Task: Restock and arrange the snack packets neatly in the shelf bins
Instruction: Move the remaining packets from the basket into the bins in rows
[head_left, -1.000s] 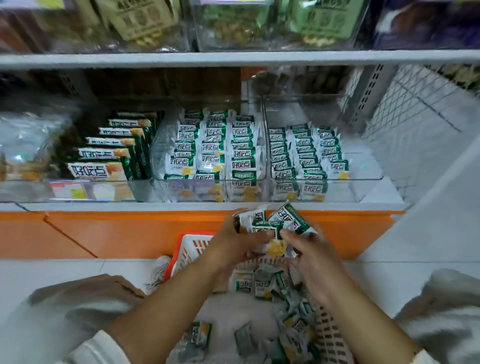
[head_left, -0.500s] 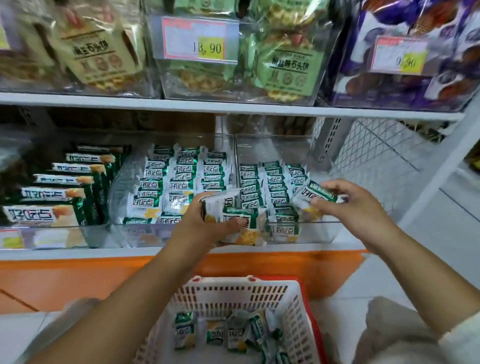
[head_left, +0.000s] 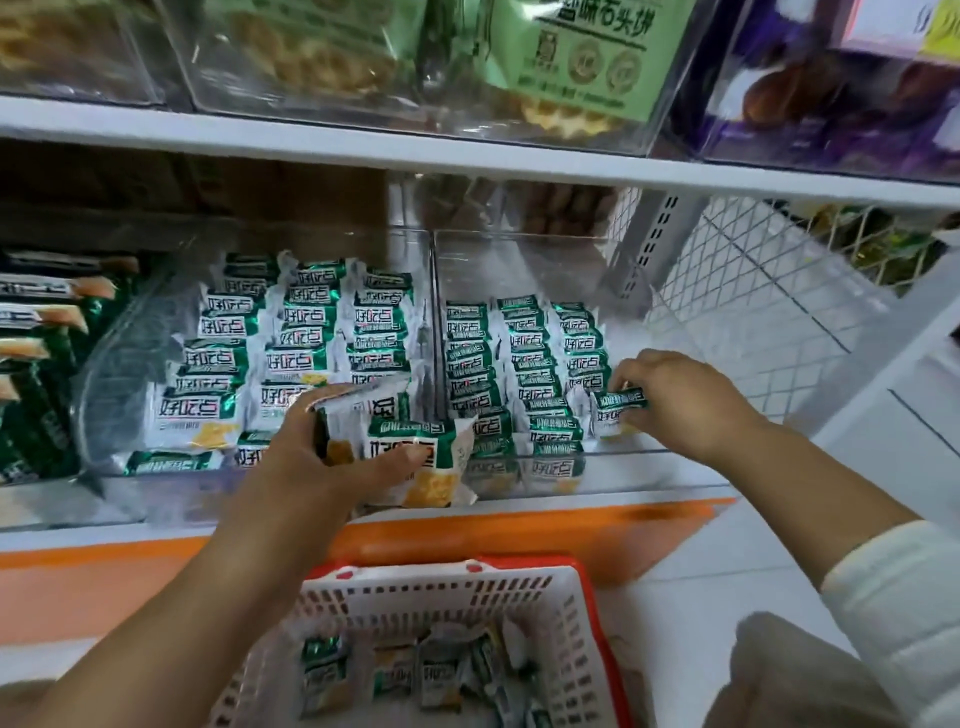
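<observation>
Our left hand (head_left: 311, 457) grips a small stack of green-and-white foil snack packets (head_left: 415, 452) printed 好吃点, held over the front edge of the white shelf (head_left: 130, 535). Our right hand (head_left: 680, 400) pinches a single matching packet (head_left: 618, 410), upright at the front right corner of the right-hand clear plastic bin (head_left: 649, 467).

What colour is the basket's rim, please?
Red, on the white basket; seen best in the head view.

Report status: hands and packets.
Right hand pinches one green-and-white foil snack packet in right clear plastic bin. Left hand gripping spare packets. No obstruction seen.
</observation>
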